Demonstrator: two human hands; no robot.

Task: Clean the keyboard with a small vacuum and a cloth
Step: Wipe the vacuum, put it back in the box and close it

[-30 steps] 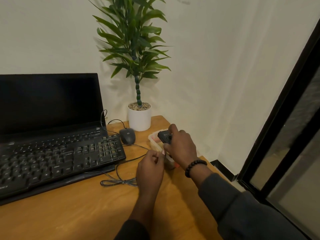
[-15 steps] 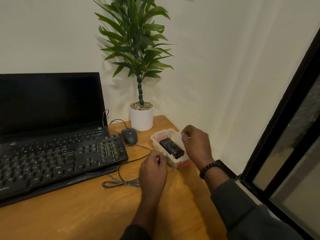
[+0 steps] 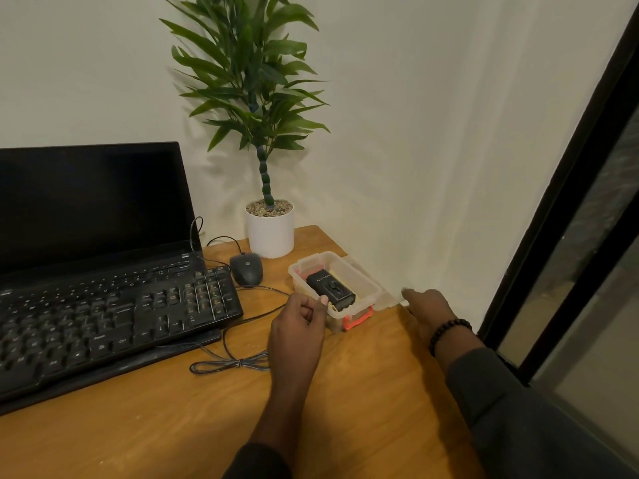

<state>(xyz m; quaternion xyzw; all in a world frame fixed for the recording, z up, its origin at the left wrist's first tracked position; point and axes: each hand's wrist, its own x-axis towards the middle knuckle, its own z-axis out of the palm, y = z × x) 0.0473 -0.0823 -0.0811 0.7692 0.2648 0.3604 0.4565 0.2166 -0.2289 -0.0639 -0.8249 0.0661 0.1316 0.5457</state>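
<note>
A black keyboard (image 3: 103, 316) lay at the left of the wooden desk (image 3: 173, 426), propped on the base of an open laptop (image 3: 86, 202) whose screen was dark. Its key legends were too blurred to read, apart from what looked like "Ctrl" on one near key. Right of it sat a black mouse (image 3: 246, 269) with a small round HP logo, its cable (image 3: 228, 363) looped on the desk. Behind stood a plant (image 3: 269, 229) in a white pot.

The left hand (image 3: 299, 331) was curled, thumb and fingers pinching the near rim of a clear plastic box (image 3: 359, 288) with a red clasp. Inside lay the small black vacuum (image 3: 330, 291); its pale brand mark was unreadable. The right hand (image 3: 427, 307) gripped the lid (image 3: 389, 299), resting beside the box at the desk's right edge.
</note>
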